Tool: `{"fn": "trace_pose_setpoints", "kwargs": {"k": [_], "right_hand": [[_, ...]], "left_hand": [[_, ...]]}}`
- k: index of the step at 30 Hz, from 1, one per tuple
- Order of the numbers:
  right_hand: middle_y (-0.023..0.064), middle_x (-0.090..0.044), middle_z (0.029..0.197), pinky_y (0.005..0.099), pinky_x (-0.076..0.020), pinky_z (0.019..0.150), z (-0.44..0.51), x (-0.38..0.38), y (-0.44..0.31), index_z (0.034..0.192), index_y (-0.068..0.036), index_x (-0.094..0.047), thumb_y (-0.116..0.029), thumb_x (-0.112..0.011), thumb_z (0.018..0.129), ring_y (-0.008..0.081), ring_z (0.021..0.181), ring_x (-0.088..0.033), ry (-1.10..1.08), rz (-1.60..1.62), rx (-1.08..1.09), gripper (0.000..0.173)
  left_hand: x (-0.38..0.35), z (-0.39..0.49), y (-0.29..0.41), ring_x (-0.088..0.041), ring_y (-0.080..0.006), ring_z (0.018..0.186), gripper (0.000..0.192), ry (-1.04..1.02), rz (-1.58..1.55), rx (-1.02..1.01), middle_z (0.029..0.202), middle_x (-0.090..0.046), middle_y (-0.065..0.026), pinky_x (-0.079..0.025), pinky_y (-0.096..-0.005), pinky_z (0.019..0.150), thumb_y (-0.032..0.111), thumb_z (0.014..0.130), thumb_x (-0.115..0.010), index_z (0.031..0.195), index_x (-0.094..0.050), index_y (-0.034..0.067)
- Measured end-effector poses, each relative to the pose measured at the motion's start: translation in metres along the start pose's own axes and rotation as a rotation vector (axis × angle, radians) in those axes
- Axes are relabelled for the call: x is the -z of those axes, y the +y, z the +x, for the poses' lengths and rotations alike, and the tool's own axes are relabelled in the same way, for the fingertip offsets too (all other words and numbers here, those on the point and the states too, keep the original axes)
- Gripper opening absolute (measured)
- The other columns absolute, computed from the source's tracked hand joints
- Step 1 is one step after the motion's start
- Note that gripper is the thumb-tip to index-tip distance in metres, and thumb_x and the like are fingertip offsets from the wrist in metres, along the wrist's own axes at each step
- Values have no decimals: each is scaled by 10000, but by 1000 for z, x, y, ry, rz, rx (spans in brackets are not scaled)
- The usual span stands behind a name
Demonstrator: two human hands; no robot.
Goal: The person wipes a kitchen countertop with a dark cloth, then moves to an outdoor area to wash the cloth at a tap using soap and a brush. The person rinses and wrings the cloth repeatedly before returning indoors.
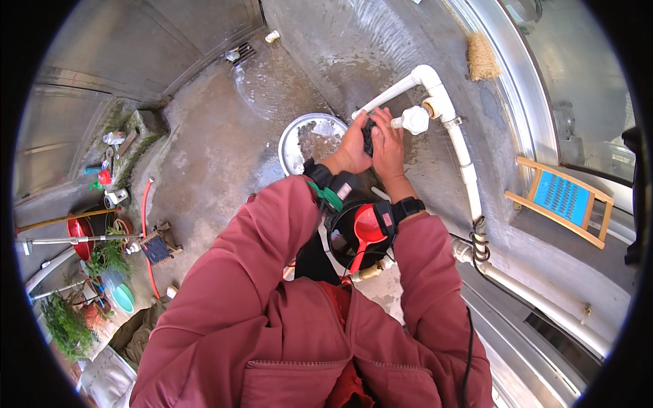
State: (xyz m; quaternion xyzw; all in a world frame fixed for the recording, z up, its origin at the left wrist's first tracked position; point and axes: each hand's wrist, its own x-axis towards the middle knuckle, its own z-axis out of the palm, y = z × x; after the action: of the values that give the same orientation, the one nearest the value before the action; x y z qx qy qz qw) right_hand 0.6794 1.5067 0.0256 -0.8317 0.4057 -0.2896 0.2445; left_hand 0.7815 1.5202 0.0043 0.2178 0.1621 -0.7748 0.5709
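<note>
My left hand (354, 146) and my right hand (387, 146) press together around a small dark bundle (368, 137). It looks like wet cloth, but the fingers hide most of it. Both hands are close to the end of a white plastic pipe spout (390, 93), beside its white valve knob (414, 120). Behind my left hand, a round metal basin (283, 148) holds suds and water on the floor. Between my forearms stands a black bucket (336, 250), with a red plastic dipper (369, 227) lying across it.
White piping (467, 178) runs along the right wall. A wooden-framed blue washboard (561, 196) leans on the right ledge, below a straw-coloured scrubber (482, 57). At left are a red hose (147, 224), a small stool (159, 246) and potted plants (66, 319). A floor drain (244, 53) lies ahead.
</note>
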Motion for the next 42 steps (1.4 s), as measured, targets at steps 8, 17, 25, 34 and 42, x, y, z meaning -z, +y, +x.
{"fn": "trace_pose_setpoints", "kwargs": {"k": [8, 17, 25, 34, 42], "right_hand": [[200, -528, 1265, 477, -350, 1035, -14, 16, 9, 1186, -11, -529, -153, -540, 918, 401, 1201, -463, -73, -44, 142, 304], [175, -642, 1002, 469, -427, 901, 7, -4, 33, 1070, -18, -608, -248, -489, 986, 388, 982, -574, -160, -146, -216, 272], [200, -646, 1037, 449, -466, 840, 6, 32, 16, 1119, -6, -623, -346, -660, 889, 372, 966, -613, 113, -7, -307, 412], [153, -561, 1003, 395, -494, 685, 39, 103, -85, 1108, -2, -562, -280, -810, 757, 335, 814, -601, 159, -202, -85, 512], [184, -576, 1050, 426, -503, 764, 47, 109, -94, 1133, 25, -583, -131, -757, 783, 383, 911, -602, 83, -240, -12, 422]], "left_hand": [[6, 18, 6, -586, -235, 1058, 470, 115, 209, 138, 1141, -620, -91, -476, -386, 938, 445, 1041, -322, 1217, -573, 89], [4, 16, -13, -603, -222, 1013, 395, 230, 319, 27, 1093, -640, -48, -487, -407, 872, 475, 998, -454, 1147, -593, 137], [9, 0, -2, -583, -182, 1006, 283, 190, 396, -43, 1164, -571, 8, -505, -487, 758, 433, 957, -581, 1192, -542, 280], [-10, -4, 13, -598, -193, 1065, 260, 86, 257, -44, 1180, -563, -9, -500, -495, 866, 384, 1010, -496, 1230, -483, 246], [-20, 0, 18, -575, -200, 1083, 359, 77, 318, 17, 1203, -583, -16, -472, -476, 900, 384, 1027, -445, 1364, -453, 260]]}}
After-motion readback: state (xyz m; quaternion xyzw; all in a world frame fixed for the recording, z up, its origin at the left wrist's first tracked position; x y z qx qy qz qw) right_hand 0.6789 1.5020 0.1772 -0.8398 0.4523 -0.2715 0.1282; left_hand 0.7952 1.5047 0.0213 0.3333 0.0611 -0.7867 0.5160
